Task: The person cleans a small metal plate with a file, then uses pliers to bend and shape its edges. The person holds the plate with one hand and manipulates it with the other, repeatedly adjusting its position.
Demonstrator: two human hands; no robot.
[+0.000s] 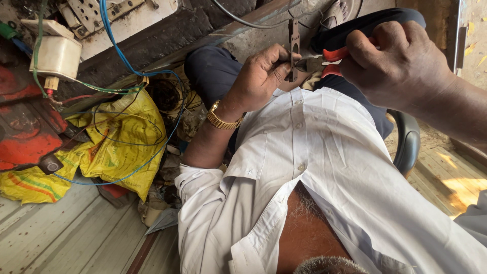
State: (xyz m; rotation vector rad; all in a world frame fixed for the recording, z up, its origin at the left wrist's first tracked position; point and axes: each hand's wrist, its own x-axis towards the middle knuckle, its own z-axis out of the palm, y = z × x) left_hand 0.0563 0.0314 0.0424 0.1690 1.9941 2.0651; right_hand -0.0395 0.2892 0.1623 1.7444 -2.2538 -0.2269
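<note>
- A narrow, flat metal strip (pixel 293 48), dark and dull with holes punched along its length, stands upright at the far middle of the scene, above the person's lap.
- The left hand (pixel 261 76) is closed around the strip's lower part, fingers curled over it and the thumb pressed against its near face.
- A pair of pliers (pixel 317 62) with a grey steel nose and smooth red handles lies level, its tip meeting the strip from the right, just beside the left fingers.
- The right hand (pixel 401 66) is wrapped in a tight fist around the red handles; most of the handles is hidden inside the grip.
- A gold-coloured link watch (pixel 222 120) circles the left wrist, and a rolled white shirt sleeve sits nearer along the forearm.
- The white shirt (pixel 324 167), soft and creased with small buttons, fills the near middle; dark trousers (pixel 213 71) show beyond it.
- A crumpled yellow plastic bag (pixel 124 144) lies to the left on the worn plank floor, with thin blue wires (pixel 152 157) and dark wires looped across it.
- Farther left sit a cream boxy plastic part (pixel 56 55) with green leads and a red, scuffed metal body (pixel 25 132).
- The curved black edge of a seat (pixel 408 142) shows at right.
</note>
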